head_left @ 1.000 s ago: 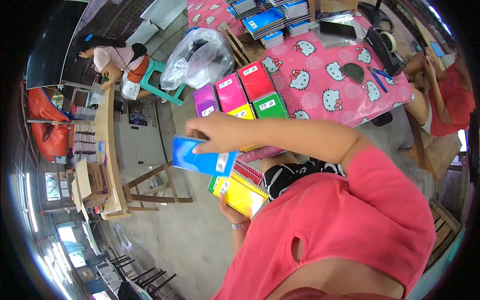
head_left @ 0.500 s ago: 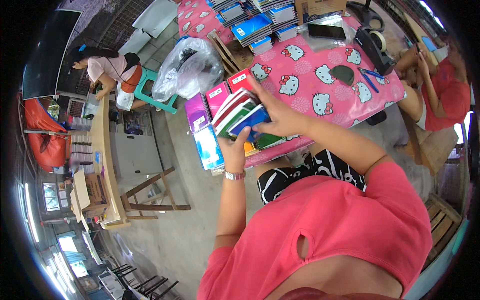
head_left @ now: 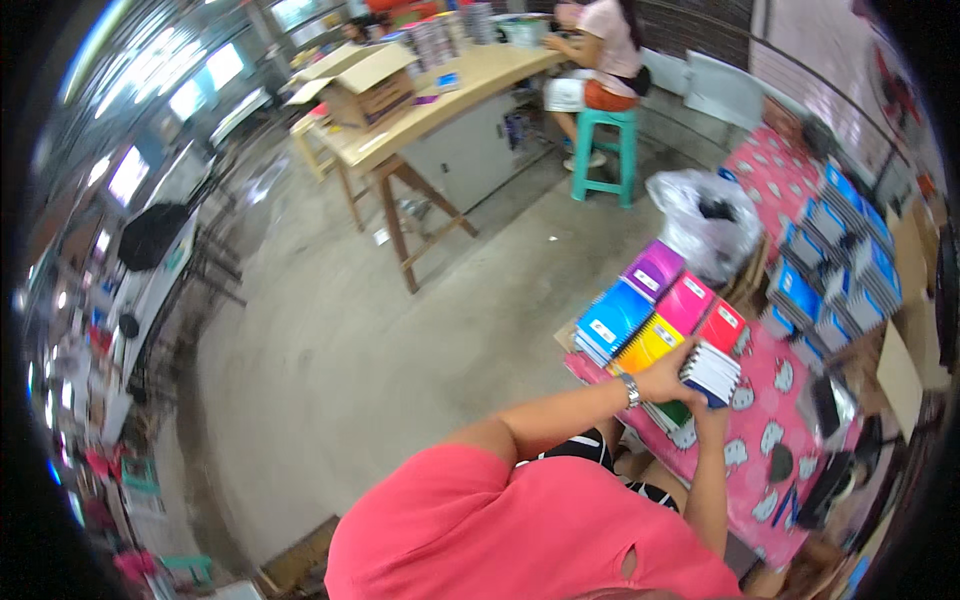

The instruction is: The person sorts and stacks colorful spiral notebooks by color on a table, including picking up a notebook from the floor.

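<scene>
My left hand [head_left: 662,378], with a metal watch at the wrist, and my right hand [head_left: 712,415] are closed together around a small stack of spiral notebooks [head_left: 711,372]. Its white page edges and black wire coils face up. Close by on the pink cloth lie coloured notebooks in piles: purple [head_left: 655,270], blue [head_left: 612,318], yellow [head_left: 652,343], magenta [head_left: 687,302] and red [head_left: 721,325]. A green notebook [head_left: 664,416] is partly hidden by my left forearm.
Stacks of blue notebooks [head_left: 835,270] stand at the table's far right, near an open cardboard box [head_left: 905,365]. A clear plastic bag [head_left: 703,222] sits beyond the piles. Blue-handled pliers [head_left: 786,507] lie right. A person sits on a teal stool [head_left: 606,150] by a wooden table [head_left: 465,102].
The view has swung left, bringing more floor into sight. The stack has turned in my hands: earlier its covers were fanned, now the page edges and coils show.
</scene>
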A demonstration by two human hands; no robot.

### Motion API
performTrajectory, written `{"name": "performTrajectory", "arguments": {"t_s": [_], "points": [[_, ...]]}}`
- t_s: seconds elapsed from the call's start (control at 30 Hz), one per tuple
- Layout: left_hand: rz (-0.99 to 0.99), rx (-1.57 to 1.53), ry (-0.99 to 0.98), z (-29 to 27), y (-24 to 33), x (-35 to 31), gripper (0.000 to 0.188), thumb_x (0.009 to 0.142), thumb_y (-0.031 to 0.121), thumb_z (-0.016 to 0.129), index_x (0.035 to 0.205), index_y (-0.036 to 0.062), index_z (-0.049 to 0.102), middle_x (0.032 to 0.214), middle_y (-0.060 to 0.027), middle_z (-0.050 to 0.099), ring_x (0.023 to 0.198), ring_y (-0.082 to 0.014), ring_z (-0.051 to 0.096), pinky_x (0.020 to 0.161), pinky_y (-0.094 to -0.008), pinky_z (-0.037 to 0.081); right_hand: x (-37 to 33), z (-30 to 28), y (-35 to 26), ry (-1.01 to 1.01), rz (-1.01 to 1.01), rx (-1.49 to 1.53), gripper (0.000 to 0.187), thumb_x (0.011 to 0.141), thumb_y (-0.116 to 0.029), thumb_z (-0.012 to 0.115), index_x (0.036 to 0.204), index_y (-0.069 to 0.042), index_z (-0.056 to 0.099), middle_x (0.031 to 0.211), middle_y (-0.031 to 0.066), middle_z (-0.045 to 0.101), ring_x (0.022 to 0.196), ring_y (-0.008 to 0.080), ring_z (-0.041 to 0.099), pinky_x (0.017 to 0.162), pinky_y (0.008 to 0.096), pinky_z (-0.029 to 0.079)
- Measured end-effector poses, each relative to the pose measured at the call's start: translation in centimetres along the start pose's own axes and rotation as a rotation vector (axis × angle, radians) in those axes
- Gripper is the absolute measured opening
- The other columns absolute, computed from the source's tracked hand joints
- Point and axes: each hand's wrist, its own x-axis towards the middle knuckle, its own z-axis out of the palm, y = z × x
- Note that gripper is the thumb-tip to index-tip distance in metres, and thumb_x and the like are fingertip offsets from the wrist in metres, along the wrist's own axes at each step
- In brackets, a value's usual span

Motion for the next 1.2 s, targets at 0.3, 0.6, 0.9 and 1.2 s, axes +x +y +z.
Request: {"name": "performTrajectory", "arguments": {"t_s": [0.3, 0.6, 0.9, 1.2], "points": [[-0.010, 0.149, 0.057, 0.8, -0.8, 0.7, 0.113, 0.048, 0.036, 0.089, 0.135, -0.0035, 0.027, 0.124, -0.0212, 0.050, 0.118, -0.0287, 0.048, 0.101, -0.0347, 0.037, 0.4, -0.9, 4.6, -0.002, -0.029, -0.005, 0.053, 0.072, -0.011, 0.074, 0.116, 0.005, 0.050, 0.112, 0.0123, 0.058, 0.098, 0.0207, 0.057, 0.083, 0.0331, 0.048], [-0.039, 0.148, 0.127, 0.9, 0.9, -0.3, 0.102, 0.047, 0.028, 0.089, 0.127, -0.0019, 0.034, 0.113, -0.0221, 0.055, 0.110, -0.0308, 0.053, 0.092, -0.0352, 0.043, 0.0, 0.3, 1.2, 0.052, 0.195, 0.071, 0.036, 0.078, -0.002, 0.068, 0.109, 0.010, 0.053, 0.105, 0.0138, 0.060, 0.088, 0.0204, 0.061, 0.077, 0.0317, 0.051], [-0.043, 0.184, 0.168, 0.9, -0.1, -0.3, 0.117, 0.045, 0.034, 0.090, 0.134, -0.0061, 0.026, 0.121, -0.0259, 0.051, 0.116, -0.0317, 0.050, 0.097, -0.0335, 0.041, 0.0, 0.6, 3.7, 0.090, 0.111, -0.006, 0.038, 0.081, -0.004, 0.067, 0.111, 0.010, 0.050, 0.104, 0.0136, 0.060, 0.085, 0.0199, 0.061, 0.075, 0.0313, 0.051], [-0.072, 0.215, 0.116, 1.0, -0.8, 0.3, 0.113, 0.043, 0.038, 0.090, 0.128, -0.0057, 0.030, 0.116, -0.0260, 0.052, 0.111, -0.0340, 0.052, 0.092, -0.0354, 0.043, 0.5, 0.1, 3.3, 0.052, 0.172, 0.026, 0.038, 0.079, -0.002, 0.068, 0.109, 0.012, 0.049, 0.100, 0.0153, 0.061, 0.084, 0.0202, 0.061, 0.074, 0.0310, 0.052]]}}
